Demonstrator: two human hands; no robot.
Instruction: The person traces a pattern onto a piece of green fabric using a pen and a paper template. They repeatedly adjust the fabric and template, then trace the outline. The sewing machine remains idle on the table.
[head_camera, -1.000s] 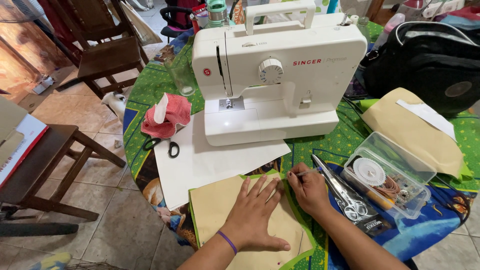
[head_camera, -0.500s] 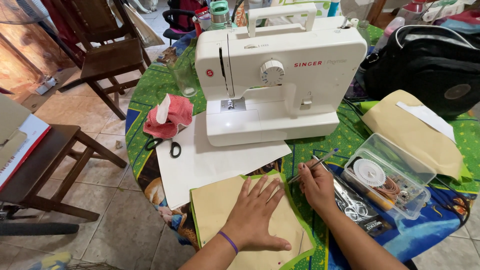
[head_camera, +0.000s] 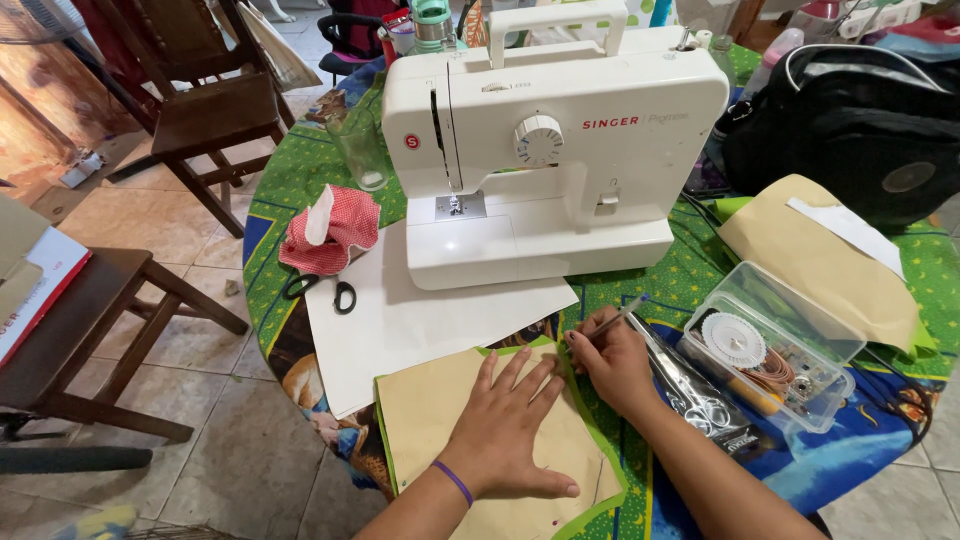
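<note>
My left hand (head_camera: 508, 425) lies flat, fingers spread, on a tan paper pattern piece (head_camera: 430, 415) that rests on bright green fabric (head_camera: 598, 500) at the table's near edge. My right hand (head_camera: 612, 362) grips a pen (head_camera: 622, 315) with its tip at the pattern's upper right corner. Beyond both hands stands a white sewing machine (head_camera: 560, 140), set on a large white sheet (head_camera: 400, 320).
Silver scissors (head_camera: 690, 390) lie right of my right hand, beside an open clear plastic box (head_camera: 775, 365) of sewing bits. Black-handled scissors (head_camera: 320, 290) and red checked fabric (head_camera: 335, 235) sit left of the machine. A black bag (head_camera: 850, 120), folded tan paper (head_camera: 815, 260) and wooden chairs (head_camera: 200, 90) surround the table.
My right hand has slid the pen up along the pattern's right edge toward its top corner. My left hand stays flat on the paper.
</note>
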